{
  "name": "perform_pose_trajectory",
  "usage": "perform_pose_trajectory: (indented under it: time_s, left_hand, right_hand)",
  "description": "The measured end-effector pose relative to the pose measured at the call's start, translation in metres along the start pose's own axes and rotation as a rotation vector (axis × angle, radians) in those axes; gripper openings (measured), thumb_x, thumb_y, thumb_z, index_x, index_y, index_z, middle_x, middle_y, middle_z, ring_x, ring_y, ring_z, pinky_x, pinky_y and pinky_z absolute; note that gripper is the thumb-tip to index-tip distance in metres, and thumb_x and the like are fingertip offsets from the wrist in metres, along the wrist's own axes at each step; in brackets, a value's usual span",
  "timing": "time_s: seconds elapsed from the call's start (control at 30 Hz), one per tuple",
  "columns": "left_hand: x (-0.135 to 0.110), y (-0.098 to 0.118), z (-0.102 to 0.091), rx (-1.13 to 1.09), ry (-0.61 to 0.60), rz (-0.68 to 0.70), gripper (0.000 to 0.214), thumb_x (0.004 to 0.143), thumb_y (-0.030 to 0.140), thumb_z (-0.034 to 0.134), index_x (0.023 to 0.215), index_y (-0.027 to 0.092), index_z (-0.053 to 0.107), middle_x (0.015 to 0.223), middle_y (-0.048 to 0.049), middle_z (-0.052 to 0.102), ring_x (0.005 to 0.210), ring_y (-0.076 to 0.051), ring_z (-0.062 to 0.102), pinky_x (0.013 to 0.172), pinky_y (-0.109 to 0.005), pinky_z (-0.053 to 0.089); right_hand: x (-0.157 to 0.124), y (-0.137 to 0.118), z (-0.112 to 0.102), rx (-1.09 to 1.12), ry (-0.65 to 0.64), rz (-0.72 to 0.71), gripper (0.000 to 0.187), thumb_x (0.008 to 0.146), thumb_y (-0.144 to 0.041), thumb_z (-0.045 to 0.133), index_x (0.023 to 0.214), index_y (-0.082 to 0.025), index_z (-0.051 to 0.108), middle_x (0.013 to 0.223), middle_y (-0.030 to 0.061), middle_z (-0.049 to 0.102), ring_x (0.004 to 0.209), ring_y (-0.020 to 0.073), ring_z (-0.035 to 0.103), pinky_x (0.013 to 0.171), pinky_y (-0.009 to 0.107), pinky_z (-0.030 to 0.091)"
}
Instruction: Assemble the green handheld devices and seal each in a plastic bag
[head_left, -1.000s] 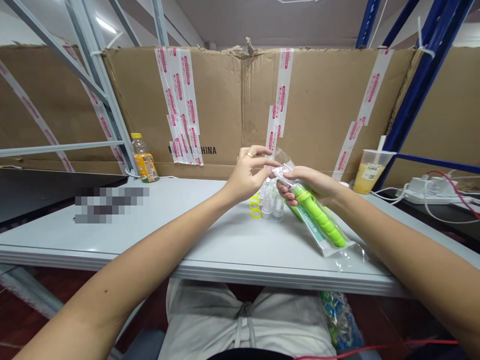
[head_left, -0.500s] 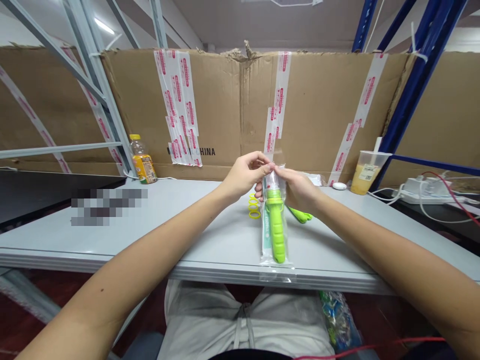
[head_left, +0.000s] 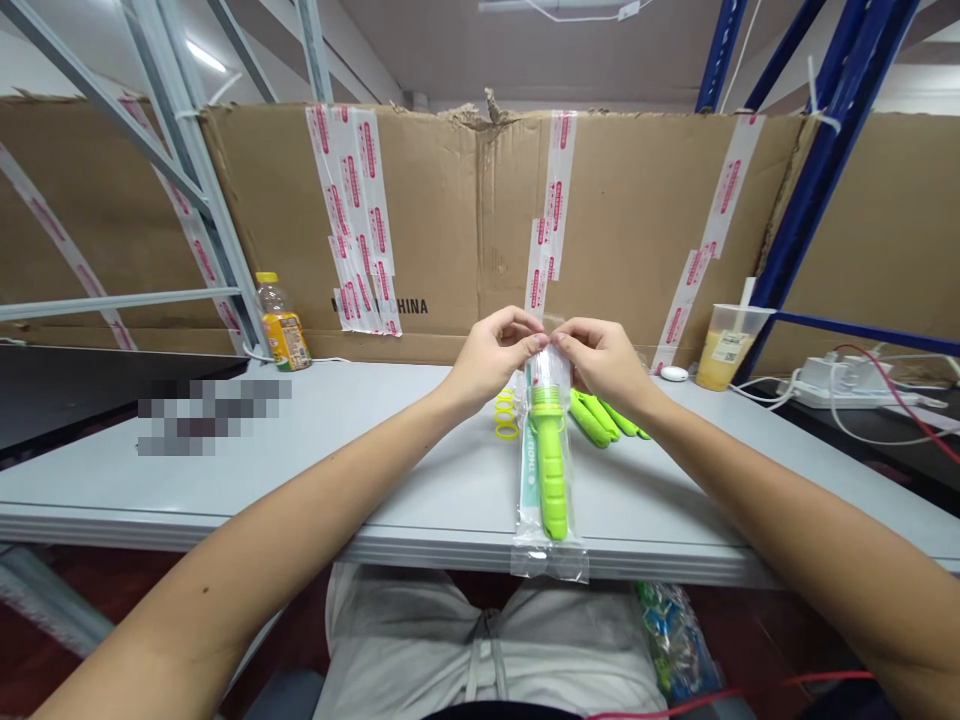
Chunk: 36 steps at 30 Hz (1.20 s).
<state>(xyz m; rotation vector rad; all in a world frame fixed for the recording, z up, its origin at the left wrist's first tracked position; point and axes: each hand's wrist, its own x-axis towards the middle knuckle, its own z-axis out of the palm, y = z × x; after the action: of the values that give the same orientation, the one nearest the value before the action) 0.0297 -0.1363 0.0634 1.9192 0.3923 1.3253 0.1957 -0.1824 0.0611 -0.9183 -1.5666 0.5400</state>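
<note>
Both hands pinch the top of a clear plastic bag (head_left: 551,520), which stands upright with its lower end resting on the table and reaching past the front edge. My left hand (head_left: 495,352) grips its left side of the mouth and my right hand (head_left: 602,365) the other side. Inside lies a lime-green ribbed plastic item (head_left: 551,470) beside a white-and-green printed strip (head_left: 526,480). Just right of my right wrist lie more lime-green ribbed items (head_left: 596,420). Yellow plastic rings (head_left: 506,415) sit just below my left hand.
The grey table (head_left: 375,480) has a blurred patch at left, a juice bottle (head_left: 281,325) and a plastic cup with a straw (head_left: 724,350). Behind it stands taped cardboard (head_left: 637,220) within shelving. A power strip (head_left: 847,392) sits right, and a colourful bag (head_left: 675,640) lies below.
The bag has swung from tilting rightward to standing upright toward me. Both hands now pinch its top, and more green items show to the right.
</note>
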Motion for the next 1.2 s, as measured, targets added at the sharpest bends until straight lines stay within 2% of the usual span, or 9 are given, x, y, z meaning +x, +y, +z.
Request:
perform_pose_trajectory:
  time_s: [0.13,0.2,0.27,0.33,0.57,0.77,0.9,1.03,1.2]
  left_hand:
    - [0.001,-0.002,0.001,-0.114,0.112,-0.058,0.05,0.074,0.031,0.081,0.114,0.025,0.052,0.089,-0.0018,0.064,0.083,-0.016,0.065,0.071,-0.032,0.055]
    - [0.001,-0.003,0.0,-0.179,0.131,-0.162,0.045,0.074,0.03,0.081,0.109,0.021,0.054,0.088,-0.0027,0.064,0.079,-0.015,0.066,0.071,-0.033,0.055]
    - [0.001,-0.003,0.0,-0.227,0.076,-0.276,0.033,0.074,0.032,0.081,0.093,0.015,0.059,0.084,-0.0044,0.065,0.073,-0.014,0.065,0.069,-0.033,0.055]
    - [0.0,-0.002,-0.001,-0.257,0.011,-0.327,0.03,0.075,0.036,0.08,0.08,0.012,0.062,0.079,-0.0052,0.064,0.069,-0.012,0.063,0.067,-0.031,0.053]
    - [0.0,-0.003,-0.002,-0.254,0.067,-0.232,0.023,0.073,0.028,0.079,0.075,0.011,0.064,0.073,-0.0036,0.063,0.068,-0.013,0.062,0.064,-0.03,0.054]
    - [0.0,0.001,-0.001,-0.266,0.075,-0.271,0.018,0.073,0.022,0.077,0.083,0.01,0.069,0.083,-0.007,0.067,0.072,-0.014,0.064,0.063,-0.029,0.054]
    - [0.0,0.003,0.0,-0.271,0.106,-0.242,0.012,0.071,0.017,0.075,0.079,0.009,0.072,0.078,-0.0063,0.067,0.069,-0.014,0.063,0.062,-0.028,0.053]
    - [0.002,0.0,0.001,-0.275,0.155,-0.194,0.011,0.069,0.015,0.075,0.079,0.012,0.074,0.072,-0.004,0.067,0.065,-0.012,0.062,0.063,-0.027,0.052]
    - [0.004,-0.004,-0.001,-0.288,0.141,-0.157,0.013,0.068,0.018,0.077,0.08,0.015,0.075,0.072,-0.0031,0.068,0.064,-0.012,0.062,0.063,-0.029,0.053]
  right_hand:
    - [-0.002,0.0,0.0,0.026,0.026,-0.001,0.018,0.085,-0.033,0.062,0.074,-0.019,0.062,0.055,-0.0013,0.053,0.037,0.0105,0.045,0.032,0.025,0.033]
    - [-0.002,0.001,0.0,0.05,0.043,-0.006,0.017,0.085,-0.033,0.063,0.074,-0.019,0.062,0.06,0.0003,0.058,0.04,0.0109,0.047,0.033,0.025,0.037]
    - [-0.002,0.002,0.0,0.067,0.049,-0.009,0.018,0.084,-0.035,0.065,0.074,-0.019,0.063,0.065,0.0015,0.061,0.044,0.0112,0.05,0.035,0.025,0.04]
    - [-0.002,0.003,0.0,0.073,0.052,-0.012,0.02,0.083,-0.037,0.066,0.074,-0.019,0.064,0.067,0.002,0.062,0.046,0.0114,0.051,0.036,0.025,0.042]
    - [0.0,0.009,-0.002,0.115,0.089,-0.062,0.021,0.08,-0.034,0.07,0.086,-0.015,0.072,0.06,-0.0008,0.062,0.041,0.0111,0.052,0.036,0.026,0.045]
    - [0.001,0.011,-0.003,0.14,0.075,-0.082,0.018,0.08,-0.031,0.07,0.091,-0.016,0.072,0.064,-0.001,0.063,0.047,0.0102,0.053,0.041,0.025,0.046]
    - [0.002,0.013,-0.005,0.158,0.059,-0.098,0.022,0.08,-0.032,0.072,0.096,-0.017,0.07,0.064,-0.002,0.062,0.048,0.01,0.052,0.041,0.025,0.047]
    - [0.003,0.016,-0.005,0.212,0.067,-0.127,0.018,0.079,-0.031,0.074,0.092,-0.018,0.071,0.063,-0.0023,0.061,0.046,0.0099,0.052,0.04,0.025,0.047]
    - [0.007,0.022,-0.006,0.349,0.065,-0.159,0.01,0.076,-0.026,0.076,0.083,-0.019,0.074,0.068,0.0,0.066,0.049,0.0114,0.055,0.041,0.027,0.048]
